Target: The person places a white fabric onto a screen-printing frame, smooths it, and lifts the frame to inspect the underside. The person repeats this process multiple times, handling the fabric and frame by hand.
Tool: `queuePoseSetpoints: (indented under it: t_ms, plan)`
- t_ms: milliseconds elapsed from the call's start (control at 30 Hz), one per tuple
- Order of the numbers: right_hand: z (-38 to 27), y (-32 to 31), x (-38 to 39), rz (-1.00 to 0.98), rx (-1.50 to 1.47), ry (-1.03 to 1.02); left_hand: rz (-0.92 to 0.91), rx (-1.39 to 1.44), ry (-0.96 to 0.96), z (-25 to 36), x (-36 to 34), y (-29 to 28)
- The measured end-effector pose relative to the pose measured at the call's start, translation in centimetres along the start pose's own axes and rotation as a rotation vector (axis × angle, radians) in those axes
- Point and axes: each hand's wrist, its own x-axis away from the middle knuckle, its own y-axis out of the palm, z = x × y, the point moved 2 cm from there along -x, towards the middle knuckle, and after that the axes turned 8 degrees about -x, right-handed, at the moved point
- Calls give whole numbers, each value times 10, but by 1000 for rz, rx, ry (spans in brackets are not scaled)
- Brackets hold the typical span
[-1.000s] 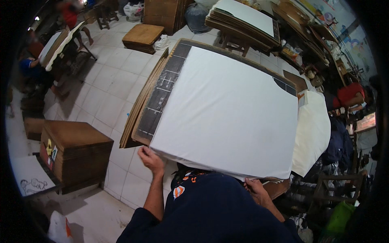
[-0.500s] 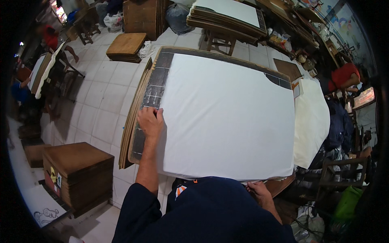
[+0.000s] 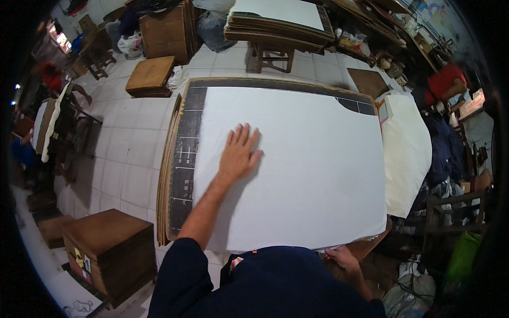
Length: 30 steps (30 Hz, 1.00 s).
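A large white cloth panel lies over a dark board marked with white lines. My left hand rests flat on the left part of the cloth, its fingers stretched out and slightly apart. Down at the near right edge, my right hand has its fingers closed at the rim of the cloth and board. What those fingers pinch looks like the cloth's near edge, partly hidden by my shirt. One rounded corner of the cloth, at the far right, leaves the dark board showing.
Cream cloth hangs at the board's right side. A stack of brown boards stands at the lower left, a lower stack on the tiled floor farther off. Another board stack sits on a stool at the back. People in red work at both sides.
My left hand has moved from the cloth's left edge inward onto its surface, and its fingers have spread out. Creases there look smoother. My right hand stays at the near edge.
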Motion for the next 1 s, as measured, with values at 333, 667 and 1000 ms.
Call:
queuePoseSetpoints:
  t_ms: [333,667,1000]
  plan:
    - [-21,22,10,1,28,-63,-84,-284,-404,-122,-92,3]
    - [-191,102,17,24,891,-469,22,-128,-38,-9,-89,34]
    - [-338,236,-156,-79,1647,-1249,43,-29,-253,-13,-91,36]
